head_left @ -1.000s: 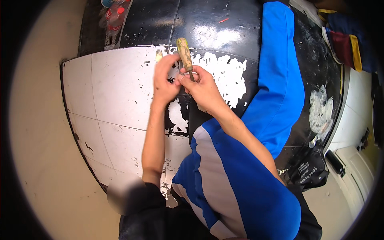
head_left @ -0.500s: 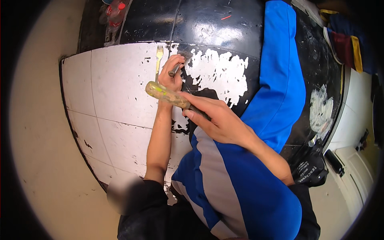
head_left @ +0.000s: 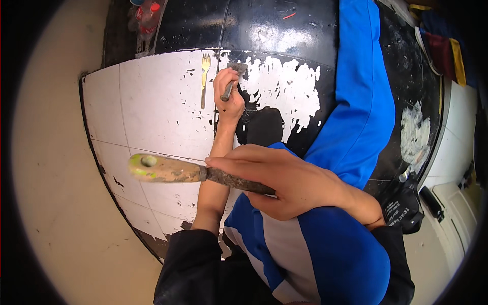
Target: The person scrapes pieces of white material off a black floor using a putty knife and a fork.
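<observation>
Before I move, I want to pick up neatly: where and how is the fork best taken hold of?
Probably by the near end of its handle, from the person's side and slightly left. The fork seems to lie flat on the white surface, tines pointing away and handle toward the person, with a dark tool close on its right.

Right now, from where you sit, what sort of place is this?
Probably an informal floor-level workspace, though I can't be sure: there's a worn tiled floor in patchy black and white, a wooden-handled tool in the right hand, and a fork lying on the white part.
</observation>
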`<action>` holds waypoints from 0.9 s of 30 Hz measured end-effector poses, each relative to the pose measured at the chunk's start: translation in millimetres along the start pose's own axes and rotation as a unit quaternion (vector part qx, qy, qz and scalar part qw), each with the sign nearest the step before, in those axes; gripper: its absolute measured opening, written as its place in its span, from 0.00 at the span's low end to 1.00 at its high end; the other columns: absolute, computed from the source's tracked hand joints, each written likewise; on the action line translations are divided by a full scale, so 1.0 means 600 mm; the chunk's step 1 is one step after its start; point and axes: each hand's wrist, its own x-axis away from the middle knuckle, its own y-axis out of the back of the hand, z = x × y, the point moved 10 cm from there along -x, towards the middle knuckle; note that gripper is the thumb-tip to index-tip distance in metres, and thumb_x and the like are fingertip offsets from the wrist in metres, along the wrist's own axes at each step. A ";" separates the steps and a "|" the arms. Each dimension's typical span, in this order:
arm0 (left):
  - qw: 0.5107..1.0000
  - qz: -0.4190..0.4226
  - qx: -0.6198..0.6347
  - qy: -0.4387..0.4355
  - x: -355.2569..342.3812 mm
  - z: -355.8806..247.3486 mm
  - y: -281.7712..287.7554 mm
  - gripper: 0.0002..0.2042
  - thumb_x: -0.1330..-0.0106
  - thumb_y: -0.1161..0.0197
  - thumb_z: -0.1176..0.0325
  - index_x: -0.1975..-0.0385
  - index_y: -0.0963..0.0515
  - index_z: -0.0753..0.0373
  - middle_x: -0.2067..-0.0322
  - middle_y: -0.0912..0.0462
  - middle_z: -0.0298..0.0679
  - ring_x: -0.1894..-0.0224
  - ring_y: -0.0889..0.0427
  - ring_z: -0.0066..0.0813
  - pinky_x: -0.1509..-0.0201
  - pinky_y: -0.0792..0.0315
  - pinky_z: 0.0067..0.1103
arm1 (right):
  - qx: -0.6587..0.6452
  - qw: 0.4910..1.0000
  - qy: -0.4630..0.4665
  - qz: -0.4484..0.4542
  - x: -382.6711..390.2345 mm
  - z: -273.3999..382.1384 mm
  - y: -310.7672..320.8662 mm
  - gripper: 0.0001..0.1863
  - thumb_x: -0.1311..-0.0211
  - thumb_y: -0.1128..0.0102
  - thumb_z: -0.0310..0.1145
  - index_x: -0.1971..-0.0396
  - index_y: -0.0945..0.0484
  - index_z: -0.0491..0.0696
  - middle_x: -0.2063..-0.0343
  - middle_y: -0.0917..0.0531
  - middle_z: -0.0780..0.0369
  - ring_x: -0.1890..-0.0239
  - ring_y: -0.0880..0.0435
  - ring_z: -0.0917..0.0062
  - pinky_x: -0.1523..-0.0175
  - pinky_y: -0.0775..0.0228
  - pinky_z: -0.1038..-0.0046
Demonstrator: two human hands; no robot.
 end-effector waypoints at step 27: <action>0.999 -0.017 0.012 0.029 0.010 0.025 -0.009 0.08 0.21 0.45 0.64 0.52 0.28 0.61 0.52 0.23 0.43 0.48 0.23 0.35 0.41 0.27 0.31 | 0.086 0.978 -0.040 -0.184 -0.021 -0.013 0.167 0.08 0.42 0.25 0.29 0.65 0.11 0.42 0.77 0.15 0.61 0.76 0.18 0.81 0.69 0.29 0.77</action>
